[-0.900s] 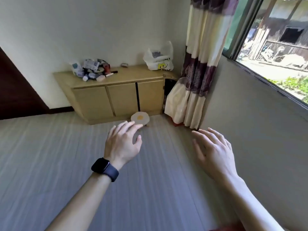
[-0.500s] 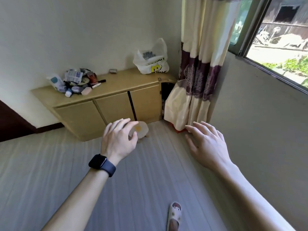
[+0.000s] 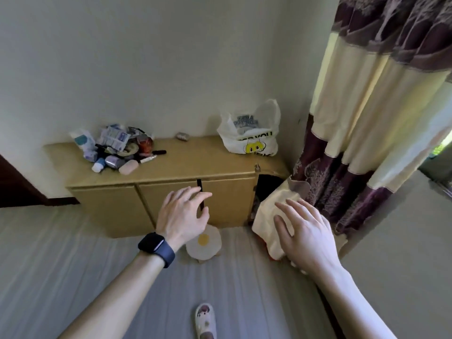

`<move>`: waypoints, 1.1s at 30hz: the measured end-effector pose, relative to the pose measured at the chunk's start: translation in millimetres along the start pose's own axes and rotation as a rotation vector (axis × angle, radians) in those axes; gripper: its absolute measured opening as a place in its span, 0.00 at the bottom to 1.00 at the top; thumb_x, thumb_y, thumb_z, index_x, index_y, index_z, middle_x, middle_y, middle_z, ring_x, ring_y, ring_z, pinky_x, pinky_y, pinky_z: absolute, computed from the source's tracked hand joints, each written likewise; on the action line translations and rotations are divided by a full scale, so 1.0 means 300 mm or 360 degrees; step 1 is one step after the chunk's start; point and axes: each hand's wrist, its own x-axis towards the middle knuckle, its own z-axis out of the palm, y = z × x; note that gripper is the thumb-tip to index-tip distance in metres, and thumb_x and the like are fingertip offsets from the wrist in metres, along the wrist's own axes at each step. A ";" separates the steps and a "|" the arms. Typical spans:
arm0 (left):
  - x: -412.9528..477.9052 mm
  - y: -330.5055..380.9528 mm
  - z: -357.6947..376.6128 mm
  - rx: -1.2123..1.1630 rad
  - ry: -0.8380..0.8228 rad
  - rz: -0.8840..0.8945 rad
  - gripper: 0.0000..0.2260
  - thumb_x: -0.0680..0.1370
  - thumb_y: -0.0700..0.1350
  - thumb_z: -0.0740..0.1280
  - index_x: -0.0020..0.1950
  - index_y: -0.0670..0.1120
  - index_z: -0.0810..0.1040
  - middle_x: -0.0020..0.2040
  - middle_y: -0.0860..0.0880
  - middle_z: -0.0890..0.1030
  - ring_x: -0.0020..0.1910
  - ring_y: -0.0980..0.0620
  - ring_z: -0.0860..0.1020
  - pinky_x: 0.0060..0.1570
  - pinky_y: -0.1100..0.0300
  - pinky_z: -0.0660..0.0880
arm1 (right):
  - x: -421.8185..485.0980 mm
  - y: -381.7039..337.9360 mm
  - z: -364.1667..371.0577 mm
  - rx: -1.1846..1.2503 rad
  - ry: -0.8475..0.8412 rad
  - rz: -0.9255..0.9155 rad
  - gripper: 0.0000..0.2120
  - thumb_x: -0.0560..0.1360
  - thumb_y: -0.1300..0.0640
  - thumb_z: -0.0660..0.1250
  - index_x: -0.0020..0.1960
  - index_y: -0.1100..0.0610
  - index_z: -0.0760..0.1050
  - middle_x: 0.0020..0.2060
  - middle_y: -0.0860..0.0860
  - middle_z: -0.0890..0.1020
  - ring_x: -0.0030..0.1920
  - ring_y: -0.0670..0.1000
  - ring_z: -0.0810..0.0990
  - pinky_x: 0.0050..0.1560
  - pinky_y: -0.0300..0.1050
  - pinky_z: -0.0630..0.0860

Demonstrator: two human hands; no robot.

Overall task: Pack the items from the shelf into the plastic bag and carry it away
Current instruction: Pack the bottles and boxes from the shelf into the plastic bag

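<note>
The left hand (image 3: 182, 214) and right hand (image 3: 305, 231) hover released, fingers spread, holding nothing. The plastic bag (image 3: 249, 140) stands at the right end of the shelf (image 3: 195, 162), with the pile of small items (image 3: 117, 148) at the left end. The bag looks thin, light and floppy, and is probably best gripped by its 2 handles.

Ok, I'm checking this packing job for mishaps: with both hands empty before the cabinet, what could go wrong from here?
The pile of items is heaped loosely at the left end of the cabinet; pulling one out could send others rolling off the front edge. The plastic bag sits apart at the right end, its top slumped, so dropped items may miss it. The egg-shaped object lies on the floor before the cabinet, a possible trip.
</note>
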 end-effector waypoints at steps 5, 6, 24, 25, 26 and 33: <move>0.398 -0.101 0.102 -0.0088 -0.0058 0.0019 0.18 0.77 0.54 0.61 0.67 0.59 0.74 0.68 0.55 0.75 0.66 0.51 0.72 0.68 0.51 0.65 | 0.375 0.009 0.136 -0.0014 0.0022 0.0019 0.21 0.78 0.42 0.56 0.66 0.45 0.77 0.66 0.45 0.78 0.72 0.51 0.69 0.69 0.54 0.69; 0.469 -0.117 0.115 -0.0112 -0.0069 0.0018 0.18 0.78 0.54 0.61 0.68 0.59 0.74 0.68 0.55 0.75 0.66 0.51 0.72 0.68 0.51 0.65 | 0.445 0.010 0.154 -0.0012 0.0023 0.0023 0.20 0.78 0.42 0.56 0.66 0.45 0.77 0.66 0.45 0.78 0.72 0.51 0.70 0.68 0.54 0.69; 1.292 -0.329 0.417 -0.0107 -0.0187 -0.0397 0.17 0.79 0.52 0.63 0.68 0.56 0.74 0.70 0.54 0.73 0.68 0.50 0.71 0.69 0.50 0.65 | 1.390 0.159 0.626 0.0197 -0.0289 -0.0221 0.20 0.78 0.45 0.58 0.63 0.51 0.79 0.63 0.50 0.81 0.68 0.55 0.74 0.62 0.59 0.75; 1.305 -0.341 0.411 -0.0108 -0.0199 -0.0434 0.17 0.79 0.52 0.62 0.69 0.57 0.73 0.71 0.54 0.72 0.69 0.51 0.69 0.70 0.51 0.63 | 1.428 0.142 0.648 0.0204 -0.0332 -0.0257 0.21 0.78 0.44 0.57 0.63 0.50 0.80 0.63 0.50 0.81 0.68 0.55 0.74 0.62 0.59 0.75; 1.316 -0.358 0.404 -0.0113 -0.0207 -0.0483 0.18 0.79 0.53 0.61 0.70 0.58 0.72 0.71 0.54 0.71 0.70 0.52 0.68 0.71 0.51 0.63 | 1.466 0.120 0.671 0.0214 -0.0373 -0.0305 0.21 0.78 0.43 0.56 0.63 0.49 0.80 0.63 0.49 0.81 0.69 0.55 0.74 0.63 0.59 0.75; 1.301 -0.570 0.354 -0.0009 -0.0124 -0.0876 0.18 0.79 0.56 0.59 0.70 0.61 0.70 0.70 0.57 0.72 0.70 0.54 0.68 0.70 0.52 0.63 | 1.668 -0.131 0.821 0.0347 -0.0636 -0.0608 0.22 0.78 0.41 0.52 0.66 0.45 0.76 0.65 0.46 0.78 0.71 0.52 0.70 0.69 0.55 0.69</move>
